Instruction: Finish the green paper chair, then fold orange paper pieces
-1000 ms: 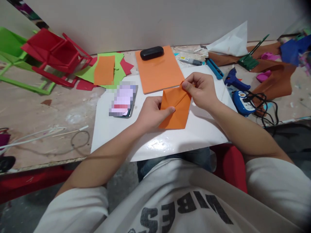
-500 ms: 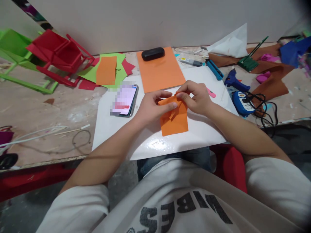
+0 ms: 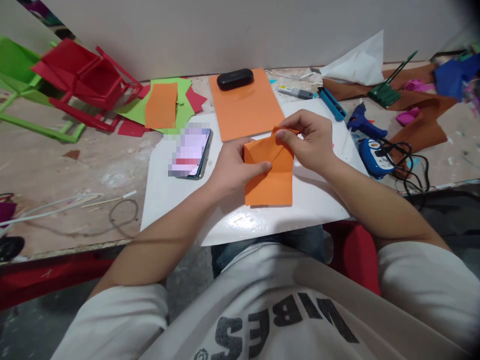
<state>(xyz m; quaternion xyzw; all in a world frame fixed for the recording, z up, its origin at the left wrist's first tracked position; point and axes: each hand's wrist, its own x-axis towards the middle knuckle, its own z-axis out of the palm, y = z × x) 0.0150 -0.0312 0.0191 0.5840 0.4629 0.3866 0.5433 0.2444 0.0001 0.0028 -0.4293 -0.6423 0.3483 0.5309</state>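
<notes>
Between both hands is a folded piece of orange paper [image 3: 269,187], held just above a glossy white board [image 3: 225,225]. My left hand [image 3: 238,165] grips its left side, thumb lying across the front and the other fingers behind. At the top right, my right hand [image 3: 309,140] pinches a raised flap of the paper between thumb and fingers. Diagonal creases show on the upper part. Left of my left hand lies a phone [image 3: 193,152] with its screen lit. Beyond the hands is a larger orange sheet [image 3: 245,115] bearing a black case [image 3: 235,79].
Red [image 3: 80,75] and green folded paper chairs [image 3: 18,75] stand at the left. Green paper [image 3: 183,110] lies near them. To the right are a grey cutter [image 3: 296,92], a teal cutter [image 3: 332,104], a blue glue gun [image 3: 363,122] and a blue-white device [image 3: 376,159] with black cable.
My right hand has moved slightly up and right, drawing the flap upward. The orange paper's front now looks flatter, and its lower part is spread wider.
</notes>
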